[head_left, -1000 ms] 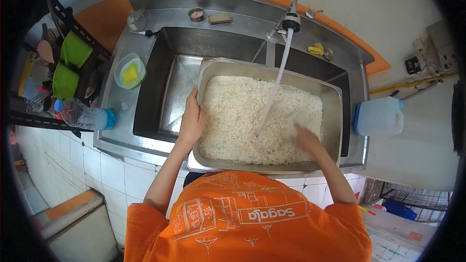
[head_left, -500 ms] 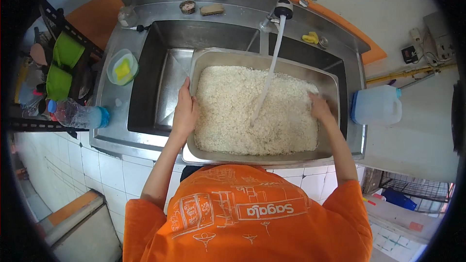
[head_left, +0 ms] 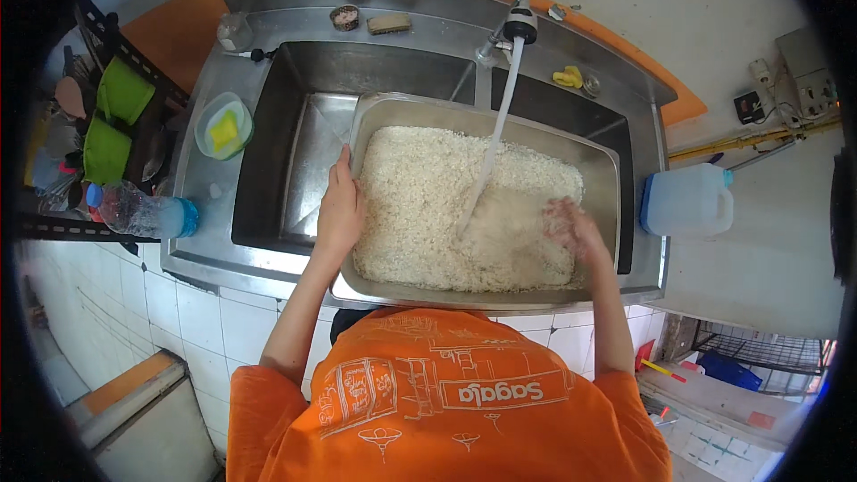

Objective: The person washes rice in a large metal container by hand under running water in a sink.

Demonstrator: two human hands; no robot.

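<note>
A large rectangular steel pan [head_left: 600, 161] full of white rice [head_left: 415, 205] rests over the right part of the sink. My left hand [head_left: 341, 212] grips the pan's left rim, with the fingers along its outer side. From the faucet [head_left: 520, 27], a stream of water [head_left: 502, 112] falls into the middle of the rice, where the surface looks cloudy. My right hand [head_left: 574, 228] is at the right side of the rice, somewhat blurred, its fingers spread and holding nothing I can see. Whether the fingertips touch the rice is hard to tell.
The left sink basin [head_left: 326, 156] lies beside the pan. On the left counter stand a bowl with a yellow sponge [head_left: 224, 128] and a plastic bottle [head_left: 143, 211]. A jug of bluish liquid [head_left: 687, 200] stands at the right. A scrubbing block [head_left: 389, 24] and yellow cloth [head_left: 568, 77] lie along the back ledge.
My right hand has moved left and nearer to me over the rice, its fingers now spread. Cloudy water shows more around the stream. My left hand stays on the pan's rim.
</note>
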